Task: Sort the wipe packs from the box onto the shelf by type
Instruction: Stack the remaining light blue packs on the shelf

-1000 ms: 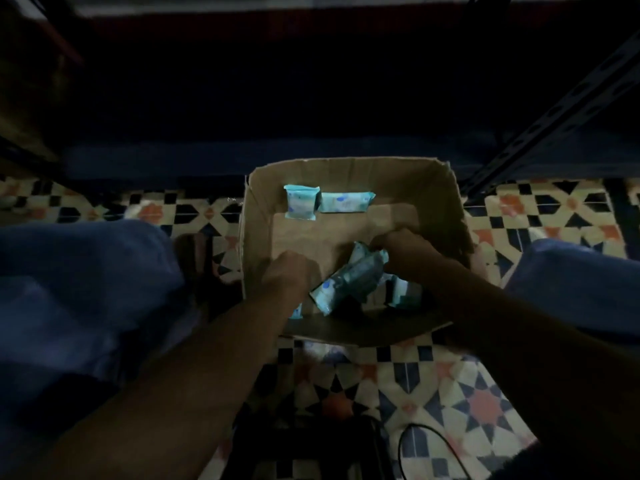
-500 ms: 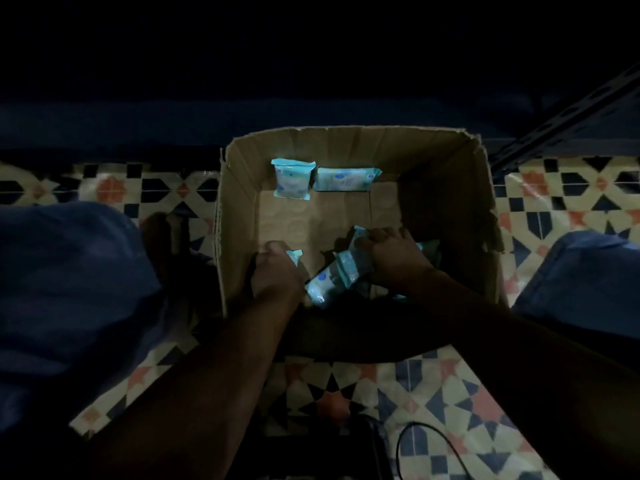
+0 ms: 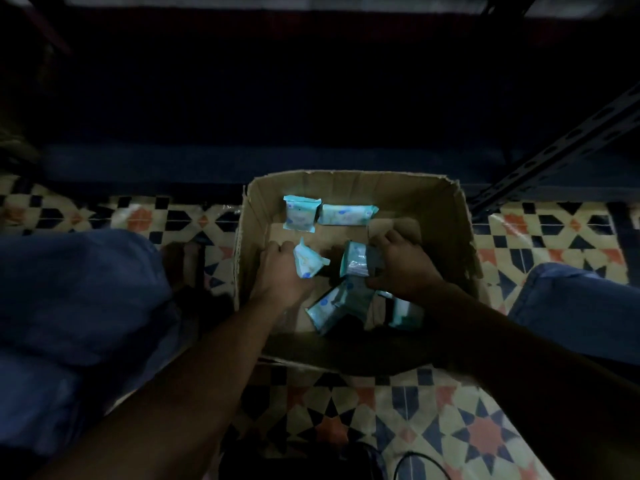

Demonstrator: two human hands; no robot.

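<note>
Moved, left hand: my left hand [image 3: 282,271], just left of centre frame, has come up off the box floor with a small wipe pack [image 3: 307,261] it did not visibly hold half a second ago; fingers curled round its lower edge, pinching it upright.
Moved, right hand: my right hand [image 3: 403,268] has lifted a second pack [image 3: 355,259] on end, thumb below and fingers clamped over its right side.
Meaning: I judge both hands are now loaded for one trip to the shelf; type must be checked first.
Box: the cardboard box [image 3: 446,216] sits centre frame on the patterned floor tiles [image 3: 467,427], between my knees.
Left in box: two packs against the far wall [image 3: 330,214]; a long one [image 3: 332,306] lies slanted under my right wrist.
Hidden: another pack [image 3: 407,311] is mostly covered by my forearm.
Hard to make out: the shelf [image 3: 311,98] across the top of the frame is nearly black, and pack printing is too dim to tell types apart.
</note>
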